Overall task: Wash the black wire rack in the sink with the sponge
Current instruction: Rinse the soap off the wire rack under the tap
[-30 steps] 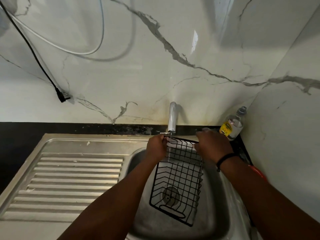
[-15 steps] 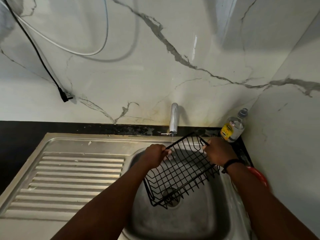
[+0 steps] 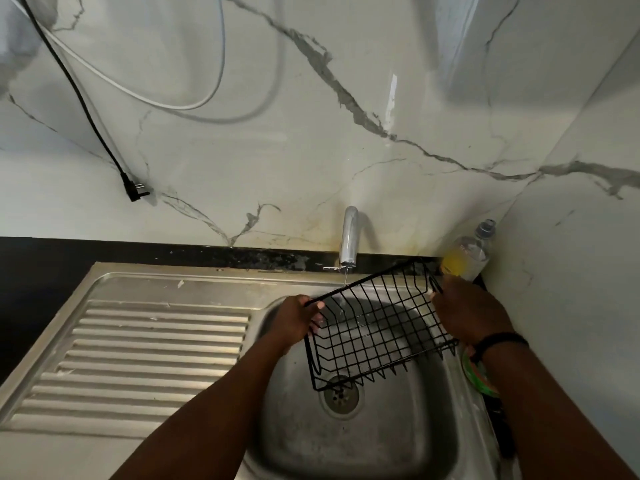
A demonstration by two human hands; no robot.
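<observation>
I hold the black wire rack (image 3: 377,327) over the steel sink (image 3: 408,427), tilted, under the tap (image 3: 349,237). A thin trickle of water falls from the tap onto the rack's upper rim. My left hand (image 3: 296,320) grips the rack's left corner. My right hand (image 3: 465,313) grips its right end. The drain (image 3: 341,396) shows just below the rack's lower edge. A green and orange thing (image 3: 479,372), perhaps the sponge, lies on the sink's right rim under my right wrist.
A ribbed steel draining board (image 3: 145,358) lies left of the basin. A clear bottle with yellow liquid (image 3: 465,254) stands in the back right corner. A black plug (image 3: 133,192) and a white cable (image 3: 145,95) hang on the marble wall.
The rack has swung from hanging upright to lying nearly flat and has shifted right. Both hands moved with it, the right one toward the bottle.
</observation>
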